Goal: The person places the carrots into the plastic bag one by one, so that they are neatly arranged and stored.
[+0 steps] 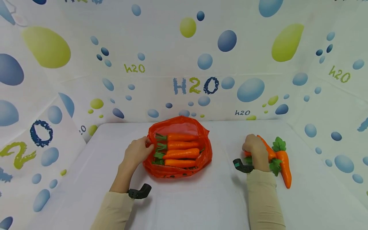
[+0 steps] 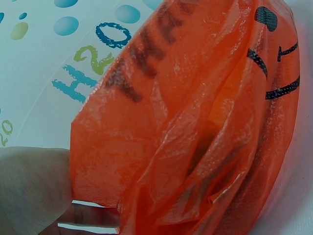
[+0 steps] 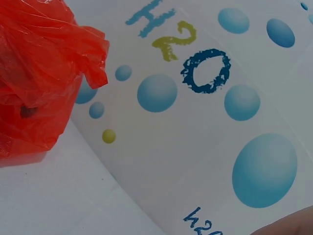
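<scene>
A red plastic bag point(image 1: 208, 153) lies with its mouth open toward me, and several orange carrots point(image 1: 181, 145) with green tops are lined up inside. At the bag's left rim, my left hand point(image 1: 137, 150) pinches the plastic; in the left wrist view the thumb side point(image 2: 32, 188) is in front and fingers show behind the film. Right of the bag, my right hand point(image 1: 254, 147) is bent down over a small pile of loose carrots point(image 1: 285, 167). Its fingertips are hidden, so I cannot tell whether it grips one. Only a sliver of that hand appears in the right wrist view.
A white table point(image 1: 189, 201) carries everything. Behind it and at both sides rises a white sheet point(image 1: 161, 38) printed with blue and green drops and "H2O". A dark wrist camera point(image 1: 140, 192) is strapped to the left wrist, another point(image 1: 242, 166) to the right.
</scene>
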A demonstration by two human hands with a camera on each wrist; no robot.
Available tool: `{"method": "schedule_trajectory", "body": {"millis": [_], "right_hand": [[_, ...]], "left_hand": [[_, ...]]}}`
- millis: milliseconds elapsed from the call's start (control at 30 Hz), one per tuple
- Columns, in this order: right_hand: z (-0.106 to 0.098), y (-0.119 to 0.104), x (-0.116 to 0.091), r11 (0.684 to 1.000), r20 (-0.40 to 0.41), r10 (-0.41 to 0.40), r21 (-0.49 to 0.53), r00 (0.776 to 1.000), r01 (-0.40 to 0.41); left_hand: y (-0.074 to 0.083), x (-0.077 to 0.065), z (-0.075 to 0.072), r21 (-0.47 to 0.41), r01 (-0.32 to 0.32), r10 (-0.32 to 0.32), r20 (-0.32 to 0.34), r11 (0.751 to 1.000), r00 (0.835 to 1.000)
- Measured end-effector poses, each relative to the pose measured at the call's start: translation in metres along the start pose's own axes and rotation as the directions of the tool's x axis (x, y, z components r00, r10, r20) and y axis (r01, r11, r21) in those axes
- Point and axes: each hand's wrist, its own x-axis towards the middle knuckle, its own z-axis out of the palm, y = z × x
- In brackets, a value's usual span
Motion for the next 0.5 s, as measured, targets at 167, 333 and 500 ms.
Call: {"method": "schedule_trajectory", "body": {"millis": [167,333,500], "right_hand": [[0.0004,0.0,-0.0022,0.999,0.053,0.037,0.021,0.998,-0.039],[0.0003,-0.0011,-0.0038,0.997,0.092,0.062,0.037,0.994,-0.066],[0.0005,-0.0016,-0.0047,0.997,0.097,0.059,0.041,0.994,-0.063]], "left_hand": [[0.0005,-0.0005,0.0001,0.01,-0.006,0.006,-0.006,1.0,1.0],[0.0008,-0.0003,0.0001,0.007,-0.003,0.003,-0.004,1.0,1.0],[0.0008,-0.0003,0.0001,0.006,-0.005,0.005,-0.005,1.0,1.0]]}}
